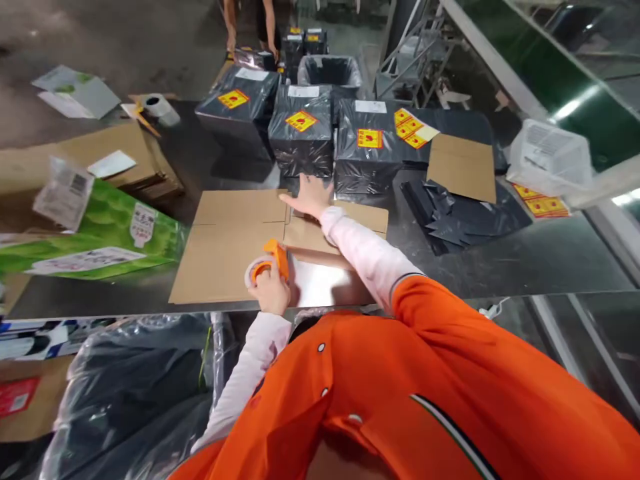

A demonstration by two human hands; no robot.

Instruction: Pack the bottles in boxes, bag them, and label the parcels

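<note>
My left hand point(269, 288) grips an orange tape dispenser point(276, 259) with a roll of clear tape point(255, 272), holding it against a flat cardboard sheet. That sheet is a flattened cardboard box point(230, 247) lying on the steel table point(500, 267), its flaps and slits showing. My right hand point(311, 197) is spread open, palm down on the box's far edge near the centre slit, just in front of the black plastic-wrapped parcels point(301, 130). Its pink sleeve crosses over the cardboard.
A green printed carton point(100, 230) and stacked cardboard point(95, 163) lie at left. Black plastic sheets point(463, 213) and a cardboard piece point(463, 167) lie at right. A black-lined bin point(330, 70) stands behind the parcels, a person's legs point(250, 23) beyond it. A plastic-lined bin point(130, 400) sits below the table edge.
</note>
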